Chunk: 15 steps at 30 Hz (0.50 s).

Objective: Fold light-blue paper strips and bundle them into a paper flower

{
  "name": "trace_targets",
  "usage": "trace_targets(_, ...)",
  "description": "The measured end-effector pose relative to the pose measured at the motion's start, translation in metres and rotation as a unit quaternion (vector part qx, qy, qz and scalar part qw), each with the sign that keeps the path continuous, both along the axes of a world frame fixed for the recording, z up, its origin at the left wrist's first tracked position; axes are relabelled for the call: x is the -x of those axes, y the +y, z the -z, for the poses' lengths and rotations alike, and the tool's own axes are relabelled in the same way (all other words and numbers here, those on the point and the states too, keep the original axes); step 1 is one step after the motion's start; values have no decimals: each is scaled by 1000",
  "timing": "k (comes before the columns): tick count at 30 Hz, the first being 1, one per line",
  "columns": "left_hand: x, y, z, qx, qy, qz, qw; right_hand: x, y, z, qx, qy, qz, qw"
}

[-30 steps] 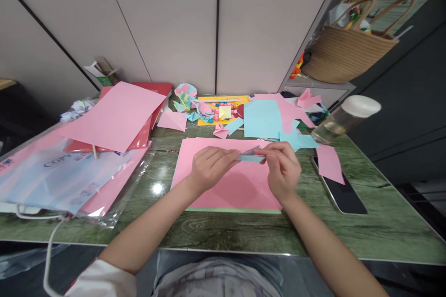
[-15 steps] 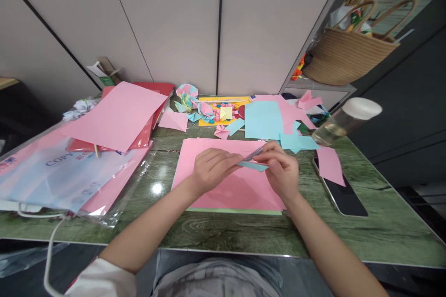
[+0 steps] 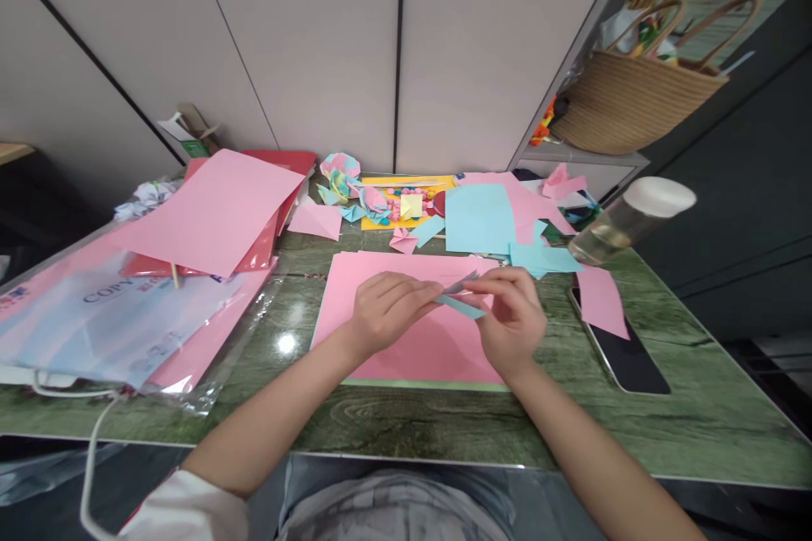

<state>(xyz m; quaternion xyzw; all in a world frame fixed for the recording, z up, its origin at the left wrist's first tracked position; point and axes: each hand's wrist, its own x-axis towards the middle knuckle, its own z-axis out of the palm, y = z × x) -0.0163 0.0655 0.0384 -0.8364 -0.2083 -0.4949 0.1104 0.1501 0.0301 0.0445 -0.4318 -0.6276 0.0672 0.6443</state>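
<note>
Between my hands, above a stack of pink paper (image 3: 406,355), is a small piece of folded blue paper (image 3: 462,307) with a darker greyish fold on top. My left hand (image 3: 388,310) pinches its left end, fingers together and the thumb mostly hidden. At the right end, my right hand (image 3: 515,313) has its thumb and fingers curled around the folded paper, the fingertips touching the upper fold. A thin green sheet edge shows beneath the pink stack.
Left lie a plastic paper packet (image 3: 127,313) and a loose pink sheet (image 3: 222,207). Behind are paper flowers (image 3: 342,173), a yellow tray (image 3: 374,224) and a blue sheet (image 3: 480,220). A phone (image 3: 634,363), pink slip (image 3: 601,300) and bottle (image 3: 628,224) stand or lie right.
My right hand's thumb and fingers have shifted slightly on the folded paper, opening a little. The blue flap tilts further down at its right end. My left hand stays nearly in place.
</note>
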Motion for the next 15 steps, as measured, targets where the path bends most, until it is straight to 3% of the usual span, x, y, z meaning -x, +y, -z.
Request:
trace_targets(6,1,2,2,-2,12,-10,1000,3,5,1,84,44,-32,995)
trace_targets(11,4,5,4,-7,42,-13,999,0,8,-5,173,105,-142,969)
trace_targets(15,4,6,6,-4,41,-17,999,0,7,-8,191,125,-135,964)
